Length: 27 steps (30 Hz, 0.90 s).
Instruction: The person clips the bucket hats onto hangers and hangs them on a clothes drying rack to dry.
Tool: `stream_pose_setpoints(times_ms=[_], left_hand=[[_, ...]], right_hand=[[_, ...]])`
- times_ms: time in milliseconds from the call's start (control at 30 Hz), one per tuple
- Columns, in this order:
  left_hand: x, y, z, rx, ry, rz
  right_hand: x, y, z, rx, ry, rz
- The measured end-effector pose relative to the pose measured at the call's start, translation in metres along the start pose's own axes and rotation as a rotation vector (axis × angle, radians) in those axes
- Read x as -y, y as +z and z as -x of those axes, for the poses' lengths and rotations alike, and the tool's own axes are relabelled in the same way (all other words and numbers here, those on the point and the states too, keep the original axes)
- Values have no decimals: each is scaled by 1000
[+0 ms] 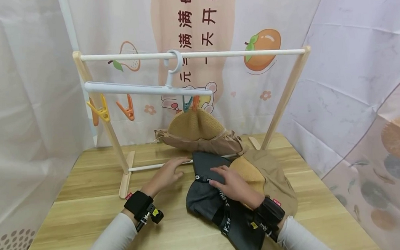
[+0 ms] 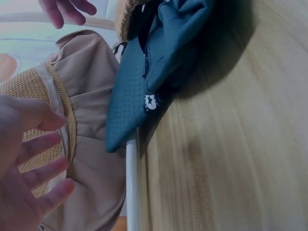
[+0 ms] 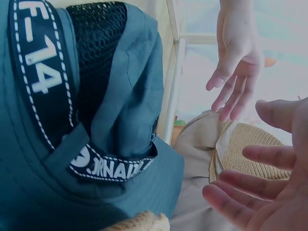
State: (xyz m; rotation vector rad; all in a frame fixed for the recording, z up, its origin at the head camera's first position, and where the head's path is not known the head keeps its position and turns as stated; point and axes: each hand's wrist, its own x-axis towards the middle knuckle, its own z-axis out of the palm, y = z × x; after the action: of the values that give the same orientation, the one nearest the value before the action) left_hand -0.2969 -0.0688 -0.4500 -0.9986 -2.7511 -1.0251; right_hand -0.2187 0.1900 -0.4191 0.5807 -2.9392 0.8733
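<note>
A dark blue-grey bucket hat with a lettered black band lies on its side on the table. My right hand is over this hat with loosely spread fingers; the right wrist view shows nothing in its grasp. To the hat's left, my left hand hovers above the table near the rack's lower bar, its fingers apart and holding nothing. A tan hat with a woven part hangs behind from a teal clip and an orange clip. Another tan and woven hat lies at the right, partly under the dark one.
A wooden rack stands across the table. From its white top rail hangs a pale blue hanger, tilted down toward the right. A yellow clip and orange clips are on its left part. Printed curtains surround the table.
</note>
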Motion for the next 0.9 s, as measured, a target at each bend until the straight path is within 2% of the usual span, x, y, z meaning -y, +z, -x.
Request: stream_pose_setpoints(times_ms=[100, 300, 600, 733, 900], left_hand=[[2, 2, 0, 35, -6, 22], [3, 9, 4, 77, -14, 0], [6, 24, 10, 127, 57, -27], [5, 29, 10, 140, 89, -70], [2, 32, 13, 156, 121, -77]], right_hand=[[1, 2, 1, 19, 3, -7], [0, 8, 5, 46, -29, -17], [-4, 17, 13, 112, -58, -15], [-5, 20, 16, 168, -54, -17], [-5, 23, 20, 228, -44, -13]])
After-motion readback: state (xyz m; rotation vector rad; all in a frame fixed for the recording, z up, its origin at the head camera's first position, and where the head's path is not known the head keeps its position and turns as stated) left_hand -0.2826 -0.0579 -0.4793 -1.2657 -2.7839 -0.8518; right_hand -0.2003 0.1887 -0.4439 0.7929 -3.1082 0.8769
